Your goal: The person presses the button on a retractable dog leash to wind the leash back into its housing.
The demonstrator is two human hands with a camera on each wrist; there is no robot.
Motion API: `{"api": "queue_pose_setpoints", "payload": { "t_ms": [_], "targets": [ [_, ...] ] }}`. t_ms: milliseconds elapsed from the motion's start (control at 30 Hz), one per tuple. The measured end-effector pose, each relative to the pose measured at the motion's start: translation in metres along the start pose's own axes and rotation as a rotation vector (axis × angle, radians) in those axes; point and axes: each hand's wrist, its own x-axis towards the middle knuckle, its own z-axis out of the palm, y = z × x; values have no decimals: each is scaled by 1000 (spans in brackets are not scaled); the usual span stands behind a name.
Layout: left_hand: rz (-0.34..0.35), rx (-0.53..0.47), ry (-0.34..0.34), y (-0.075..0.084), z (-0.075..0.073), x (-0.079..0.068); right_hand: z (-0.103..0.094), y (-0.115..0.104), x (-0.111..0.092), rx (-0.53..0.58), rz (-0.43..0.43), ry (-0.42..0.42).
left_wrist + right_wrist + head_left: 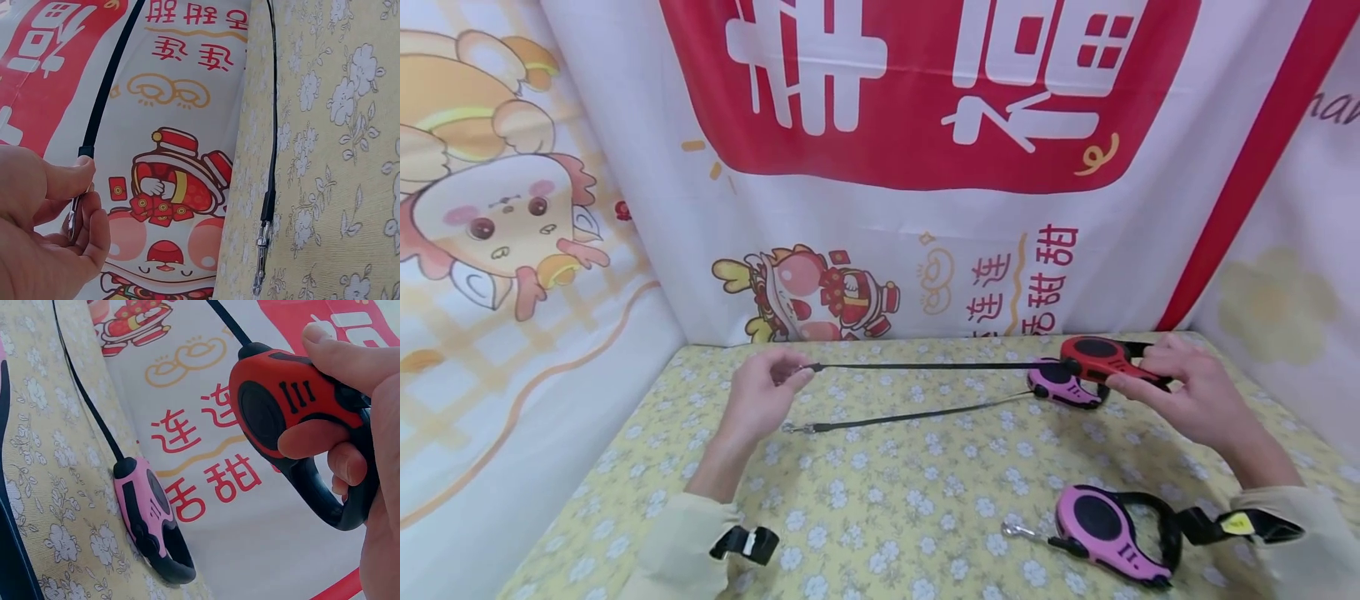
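Note:
A red retractable dog leash (pixel 1099 357) is held up in my right hand (pixel 1195 392), whose fingers wrap its black handle (pixel 325 506). From its nozzle a black strap (pixel 925 366) runs taut across to my left hand (pixel 763 390). There my thumb and fingers pinch the metal clip (pixel 74 219) at the strap's end. Below and behind the red leash, a pink retractable leash (pixel 1063 385) lies on the table, its strap (pixel 910 415) drawn out leftward to a silver clip (pixel 261 262).
A second pink leash (pixel 1101 529) lies at the front right, its clip (pixel 1017 530) close to its case. All rest on a yellow floral tablecloth (pixel 880 500). A printed white cloth (pixel 865 208) hangs behind, with more at the sides.

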Motion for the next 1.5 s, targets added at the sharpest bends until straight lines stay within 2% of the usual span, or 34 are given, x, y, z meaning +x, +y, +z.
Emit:
{"api": "queue_pose_setpoints", "payload": {
  "t_ms": [300,500,833,1033,1233,1500],
  "targets": [
    [-5,6,15,0,8,-1,1,-4,1,16,-16,49],
    [0,10,4,3,8,-4,5,-12,4,53,-10,41],
    [26,-6,-19,7,12,-5,11,-20,5,49,-17,28],
    [13,-11,-28,8,13,-6,15,-24,5,16,-33,30],
    [14,-25,-39,9,17,-7,18,-26,5,34,-37,24],
    [8,3,-40,12,21,-9,21,-29,5,11,-32,-6]
  ]
}}
